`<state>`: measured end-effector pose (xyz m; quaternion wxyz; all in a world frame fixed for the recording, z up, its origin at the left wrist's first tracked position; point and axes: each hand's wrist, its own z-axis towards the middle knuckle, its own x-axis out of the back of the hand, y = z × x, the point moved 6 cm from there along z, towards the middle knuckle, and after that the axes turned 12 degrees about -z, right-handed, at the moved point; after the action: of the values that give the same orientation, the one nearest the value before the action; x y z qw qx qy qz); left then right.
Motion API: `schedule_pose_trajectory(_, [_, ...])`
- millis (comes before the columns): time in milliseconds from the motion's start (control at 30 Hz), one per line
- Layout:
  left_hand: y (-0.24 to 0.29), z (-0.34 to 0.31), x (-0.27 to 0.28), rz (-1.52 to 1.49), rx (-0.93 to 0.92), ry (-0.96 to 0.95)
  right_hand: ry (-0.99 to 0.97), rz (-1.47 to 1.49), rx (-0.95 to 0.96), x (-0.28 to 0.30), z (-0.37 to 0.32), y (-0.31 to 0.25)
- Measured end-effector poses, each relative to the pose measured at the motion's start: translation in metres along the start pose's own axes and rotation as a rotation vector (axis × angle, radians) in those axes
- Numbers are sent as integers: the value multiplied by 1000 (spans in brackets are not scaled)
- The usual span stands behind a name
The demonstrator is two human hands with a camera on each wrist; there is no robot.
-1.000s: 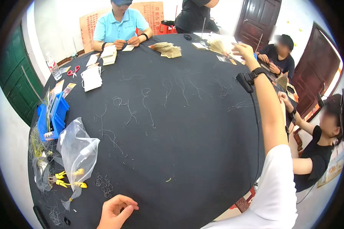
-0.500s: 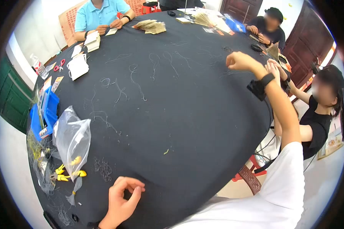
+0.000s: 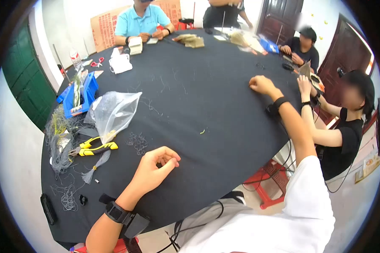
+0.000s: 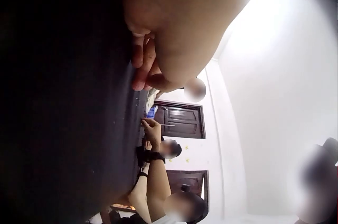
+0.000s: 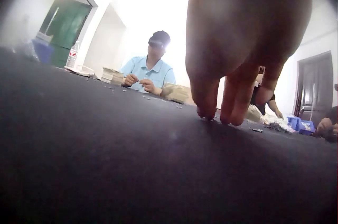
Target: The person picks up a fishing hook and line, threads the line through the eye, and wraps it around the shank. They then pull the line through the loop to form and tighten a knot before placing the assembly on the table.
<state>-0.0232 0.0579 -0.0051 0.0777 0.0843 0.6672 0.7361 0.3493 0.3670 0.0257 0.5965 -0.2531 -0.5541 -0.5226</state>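
My left hand rests at the near edge of the black-covered table, fingers loosely bent and nothing between them. To its left lie a tangle of grey thread and yellow-handled pliers. Farther off, toward the table's right side, is my right hand, back upward. In the right wrist view its fingers point down, fingertips close over the dark cloth, with no object visible in them. Loose strands of thread lie across the middle of the cloth.
A clear plastic bag and a blue bin stand left. White cards, red scissors and paper stacks lie toward the back. Other people sit around the table; one person's hand is right of mine.
My right hand has come back from the papers at the far side and lowered toward the cloth. The head view has shifted. My left hand stays loosely bent near the table's front edge.
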Motion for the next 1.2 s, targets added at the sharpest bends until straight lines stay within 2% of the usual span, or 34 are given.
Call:
schedule_pose_trajectory(100, [-2,1,1,-13,-12,-7,-103,81,-48,2,0,1])
schedule_pose_trajectory(200, [-5,1,1,-15,1,-21,-98,119,-75,-1,1,3])
schedule_pose_trajectory(400, [-3,0,1,-34,16,-32,114,43,28,18,-2,-15])
schedule_pose_trajectory(533, [-4,0,0,-46,99,-47,329,117,250,78,-24,-74])
schedule_pose_trajectory(633, [-5,2,1,-62,62,-29,327,302,441,126,-49,-132])
schedule_pose_trajectory(733, [-2,2,1,-87,92,-29,185,638,611,157,-75,-180])
schedule_pose_trajectory(800, [-3,2,2,-137,87,-16,-26,891,725,173,-91,-210])
schedule_pose_trajectory(867, [1,1,0,-178,100,17,-153,1163,844,180,-104,-231])
schedule_pose_trajectory(967, [15,2,5,-106,1,125,-477,1694,797,180,-115,-257])
schedule_pose_trajectory(1000, [17,4,7,-118,-36,158,-519,1752,791,177,-114,-264])
schedule_pose_trajectory(1067, [20,10,4,-279,-12,191,-514,1733,686,169,-111,-274])
schedule_pose_trajectory(1133, [16,20,1,-543,59,116,-481,1741,605,150,-106,-288])
schedule_pose_trajectory(1200, [21,26,-6,-626,103,100,-447,1739,534,139,-102,-293])
